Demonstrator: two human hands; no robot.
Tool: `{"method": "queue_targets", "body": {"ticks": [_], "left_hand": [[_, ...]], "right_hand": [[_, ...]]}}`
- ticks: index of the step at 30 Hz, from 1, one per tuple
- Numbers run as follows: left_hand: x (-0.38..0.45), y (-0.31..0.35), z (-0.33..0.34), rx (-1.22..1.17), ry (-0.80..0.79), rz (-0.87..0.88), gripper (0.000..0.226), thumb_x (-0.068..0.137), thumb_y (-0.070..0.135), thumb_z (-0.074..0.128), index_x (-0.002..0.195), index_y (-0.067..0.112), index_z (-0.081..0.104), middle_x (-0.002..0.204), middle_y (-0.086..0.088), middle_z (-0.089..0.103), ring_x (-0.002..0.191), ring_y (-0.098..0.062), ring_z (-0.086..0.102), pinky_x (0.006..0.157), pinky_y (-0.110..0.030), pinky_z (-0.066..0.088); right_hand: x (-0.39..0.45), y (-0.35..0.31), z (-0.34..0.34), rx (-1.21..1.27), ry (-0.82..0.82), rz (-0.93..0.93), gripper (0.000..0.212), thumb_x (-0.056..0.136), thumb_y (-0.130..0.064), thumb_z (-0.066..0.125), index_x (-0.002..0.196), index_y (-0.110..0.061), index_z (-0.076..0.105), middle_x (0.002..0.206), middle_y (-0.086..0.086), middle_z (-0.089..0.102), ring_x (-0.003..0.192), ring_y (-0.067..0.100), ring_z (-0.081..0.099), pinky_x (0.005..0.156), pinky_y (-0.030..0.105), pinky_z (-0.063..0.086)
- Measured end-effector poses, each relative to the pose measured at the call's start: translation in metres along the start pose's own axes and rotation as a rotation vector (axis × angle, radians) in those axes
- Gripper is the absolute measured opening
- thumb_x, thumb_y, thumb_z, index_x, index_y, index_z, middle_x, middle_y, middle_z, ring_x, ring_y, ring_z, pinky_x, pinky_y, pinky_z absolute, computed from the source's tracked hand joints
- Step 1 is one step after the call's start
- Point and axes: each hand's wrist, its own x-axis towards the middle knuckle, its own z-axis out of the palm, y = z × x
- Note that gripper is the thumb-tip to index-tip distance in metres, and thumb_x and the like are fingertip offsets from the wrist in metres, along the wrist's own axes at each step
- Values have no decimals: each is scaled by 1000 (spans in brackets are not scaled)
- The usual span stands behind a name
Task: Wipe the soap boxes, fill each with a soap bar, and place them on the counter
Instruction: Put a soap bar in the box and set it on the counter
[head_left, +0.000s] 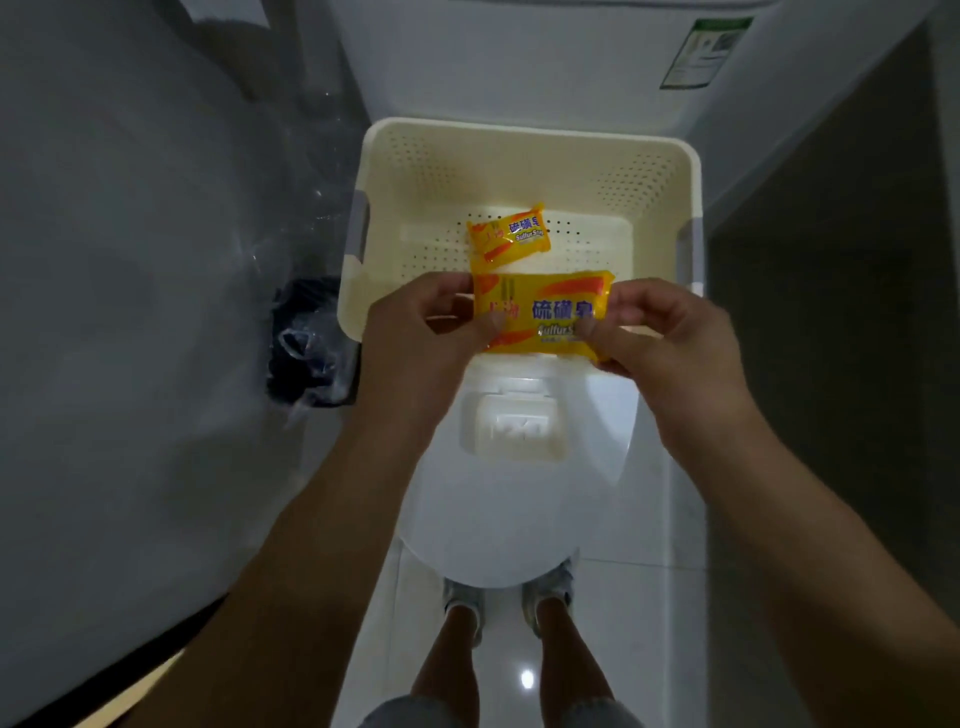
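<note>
Both hands hold one yellow wrapped soap bar (543, 312) up in the air, over the near edge of the cream basket (519, 140). The left hand (415, 338) pinches the wrapper's left end and the right hand (670, 343) pinches its right end, each grip tight on it. A second soap bar (509, 235) lies alone on the basket floor, with lots of room around it. One white soap box (511, 426) sits open on the white toilet lid (498, 535) below the hands.

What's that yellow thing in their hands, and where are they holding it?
A wrapped soap bar: left hand pinches its left end, right hand its right.
</note>
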Motion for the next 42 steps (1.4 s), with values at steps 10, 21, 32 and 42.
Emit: {"method": "queue_targets", "body": {"ticks": [10,21,32,42], "left_hand": [[-31,-55,6,80,35,-28,32,79,9,80,107,22,75,94,0,75,90,-17,71,89,-44,58],[-25,-144,41,354,80,-165,21,80,13,81,99,10,74,90,-3,73,85,-16,70,82,-31,56],[-9,-156,52,703,95,-179,21,92,19,63,110,23,73,110,-1,71,103,-23,66,86,-41,55],[-9,-170,28,803,-155,161,53,82,17,75,132,22,57,122,-3,54,96,-22,63,79,-44,56]], "right_hand": [[-32,63,-1,-197,109,24,24,71,-6,86,73,-24,70,67,-9,70,72,18,71,79,49,61],[-4,146,16,-435,142,219,21,76,-8,82,79,-21,65,78,-4,70,82,15,69,80,27,56],[8,167,30,-690,40,138,21,86,-5,61,97,-18,75,95,6,73,88,24,66,71,22,48],[-3,182,18,-895,-86,-226,43,92,-19,65,133,-20,55,111,8,61,88,26,64,71,36,55]]}}
